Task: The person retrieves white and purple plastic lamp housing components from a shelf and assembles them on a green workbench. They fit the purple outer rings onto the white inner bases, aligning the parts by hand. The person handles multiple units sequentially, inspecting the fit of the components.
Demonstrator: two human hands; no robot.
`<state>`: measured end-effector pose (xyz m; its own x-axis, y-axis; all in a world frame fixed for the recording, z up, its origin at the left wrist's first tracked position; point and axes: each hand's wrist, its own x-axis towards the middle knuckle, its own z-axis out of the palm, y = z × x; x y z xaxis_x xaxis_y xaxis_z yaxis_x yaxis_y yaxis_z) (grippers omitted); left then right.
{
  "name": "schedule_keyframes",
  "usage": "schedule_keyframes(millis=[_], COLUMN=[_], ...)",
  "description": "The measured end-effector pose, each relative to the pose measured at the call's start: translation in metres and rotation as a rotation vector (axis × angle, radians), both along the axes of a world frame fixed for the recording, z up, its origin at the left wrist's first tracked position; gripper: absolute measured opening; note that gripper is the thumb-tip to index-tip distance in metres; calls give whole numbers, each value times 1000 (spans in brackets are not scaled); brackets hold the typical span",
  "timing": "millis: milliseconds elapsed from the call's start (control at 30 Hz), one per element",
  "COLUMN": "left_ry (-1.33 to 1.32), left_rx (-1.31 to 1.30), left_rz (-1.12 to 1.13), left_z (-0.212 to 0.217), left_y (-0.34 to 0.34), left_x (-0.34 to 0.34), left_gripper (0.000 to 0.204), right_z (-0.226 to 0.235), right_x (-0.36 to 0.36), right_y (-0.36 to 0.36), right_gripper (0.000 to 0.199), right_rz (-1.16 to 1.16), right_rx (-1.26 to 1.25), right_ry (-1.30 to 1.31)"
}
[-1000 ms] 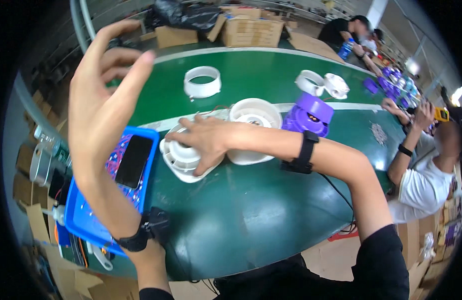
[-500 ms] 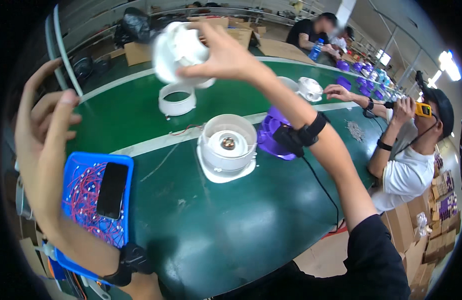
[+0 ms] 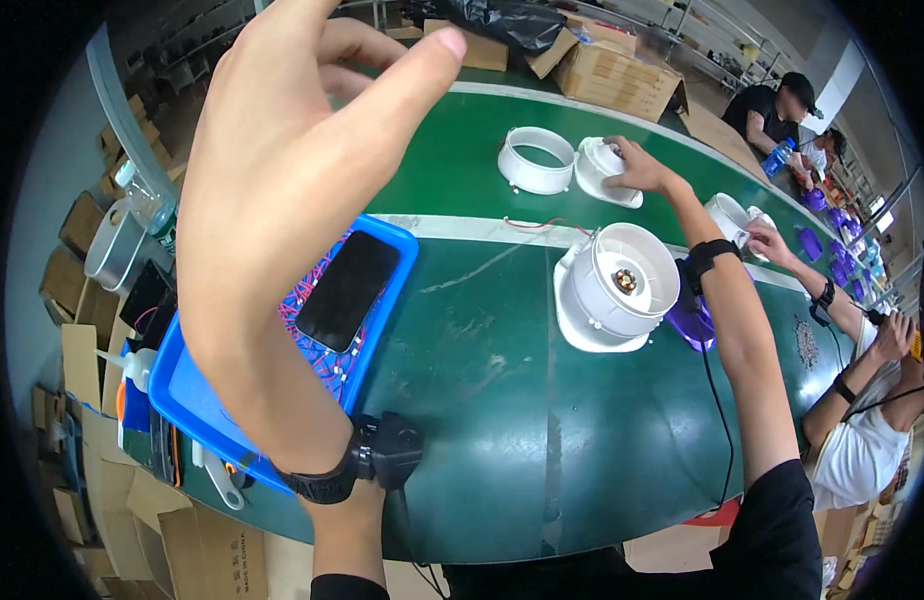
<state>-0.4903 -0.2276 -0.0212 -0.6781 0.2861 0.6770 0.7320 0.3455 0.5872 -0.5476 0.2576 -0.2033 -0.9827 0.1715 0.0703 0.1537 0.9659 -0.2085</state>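
Note:
Out over the green belt, my right hand [image 3: 642, 168] closes its fingers round a white plastic fan base [image 3: 600, 180], which rests beside a white plastic ring [image 3: 538, 178]. My left hand [image 3: 292, 150] is raised large in the view, holding nothing, with thumb and fingers apart. Below it sits a blue tray [image 3: 402, 250] with thin red wires [image 3: 307, 285] and a black phone [image 3: 350, 290] lying on them. Nearer me on the table stands a white round housing [image 3: 604, 325] on a flared base, with a copper-wound motor [image 3: 624, 281] at its centre.
Right of the housing lies a purple part [image 3: 692, 320], partly behind my forearm. A co-worker's hand [image 3: 770, 243] touches white parts farther right. Small metal pieces [image 3: 806, 343] lie on the table there. Cardboard boxes [image 3: 617, 85] stand beyond the belt; a clear bottle [image 3: 147, 205] is at left.
My right hand has lowered the white fan base from the air onto the belt beside the ring. The view has swung left, and my left hand now appears higher and larger.

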Motion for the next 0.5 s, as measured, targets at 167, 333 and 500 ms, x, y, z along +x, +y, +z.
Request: schedule_keyframes(millis=[167,333,500], left_ry=[-97,-24,-38], left_rx=[22,-156,-259], left_rz=[-157,-149,-177], left_z=[5,-14,-19], left_y=[2,13,28], left_x=[0,-16,-13], left_gripper=[45,38,36], right_z=[19,85,87], right_x=[16,100,152], right_y=[-20,-134,-170], right_gripper=[78,75,93], right_rz=[170,284,370], right_rx=[-113,-245,-279], right_ry=[152,-79,-197])
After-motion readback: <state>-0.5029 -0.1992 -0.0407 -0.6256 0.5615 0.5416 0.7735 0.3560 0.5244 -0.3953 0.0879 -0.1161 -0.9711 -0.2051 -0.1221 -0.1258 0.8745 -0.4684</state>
